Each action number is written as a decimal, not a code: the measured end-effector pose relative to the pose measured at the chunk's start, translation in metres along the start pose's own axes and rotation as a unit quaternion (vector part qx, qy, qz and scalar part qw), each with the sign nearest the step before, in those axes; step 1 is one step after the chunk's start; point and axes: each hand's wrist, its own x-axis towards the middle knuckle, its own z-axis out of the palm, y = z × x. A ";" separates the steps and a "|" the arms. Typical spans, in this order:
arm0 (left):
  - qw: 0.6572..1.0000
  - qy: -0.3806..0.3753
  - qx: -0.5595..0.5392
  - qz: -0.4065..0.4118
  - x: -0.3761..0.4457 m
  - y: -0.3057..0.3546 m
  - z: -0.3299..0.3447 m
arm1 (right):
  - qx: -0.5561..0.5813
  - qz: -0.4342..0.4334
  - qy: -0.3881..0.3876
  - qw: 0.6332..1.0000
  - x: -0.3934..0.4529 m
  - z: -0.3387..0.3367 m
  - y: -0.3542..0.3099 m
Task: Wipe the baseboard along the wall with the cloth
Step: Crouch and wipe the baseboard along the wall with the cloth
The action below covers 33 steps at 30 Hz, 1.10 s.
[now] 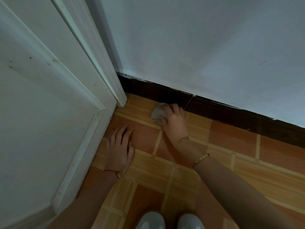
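A room corner: a pale blue-white wall [206,47] meets a floor [231,146] of orange and wood-pattern tiles, with a white panelled door [41,96] and its frame [105,71] on the left. A dark brown baseboard [222,111] runs along the foot of the wall from the door frame off to the right edge, its top line marked with chipped white paint.

The right hand [173,119] is closed over a small grey cloth [157,112], pressing it where the floor meets the baseboard, near the door-frame end. The cloth bunches out to the left of the fingers. Two gold bracelets [200,160] sit on that wrist.

The left hand [121,144] lies flat on the floor beside the door, fingers spread wide, holding nothing. A red string [111,171] circles its wrist.

Two pale grey shoes [170,220] show at the bottom edge.
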 end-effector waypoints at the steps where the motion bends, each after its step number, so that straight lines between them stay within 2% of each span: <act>1: 1.000 -0.001 -0.001 0.000 0.000 0.000 0.001 | 0.037 0.020 0.031 0.999 -0.005 -0.002 0.002; 3: 1.000 -0.003 -0.006 -0.003 0.000 -0.002 0.001 | 0.124 0.075 0.122 0.982 -0.018 -0.007 0.004; 6: 1.000 -0.004 -0.006 -0.003 0.001 -0.002 0.002 | 0.225 0.174 0.240 0.928 -0.028 -0.014 -0.004; 8: 1.000 -0.005 -0.007 -0.003 0.000 -0.002 0.002 | 0.295 0.230 0.282 0.884 -0.022 -0.013 -0.015; 11: 1.000 0.000 -0.009 -0.003 0.001 -0.002 0.001 | 0.388 0.283 0.290 0.828 -0.002 -0.005 -0.045; 17: 1.000 0.014 -0.011 0.001 0.001 -0.002 0.001 | 0.436 0.298 0.294 0.797 0.038 0.017 -0.094; 22: 1.000 0.004 -0.022 -0.002 0.001 -0.003 0.001 | 0.413 0.286 0.333 0.798 0.026 0.011 -0.070; 26: 1.000 0.004 -0.021 -0.002 0.002 -0.003 0.001 | 0.407 0.300 0.365 0.782 0.021 0.007 -0.055; 29: 1.000 0.005 -0.021 0.002 0.002 -0.004 0.002 | 0.428 0.306 0.344 0.778 0.031 0.015 -0.071; 33: 1.000 0.018 -0.007 0.009 0.002 -0.004 0.001 | 0.446 0.276 0.282 0.803 0.050 0.036 -0.114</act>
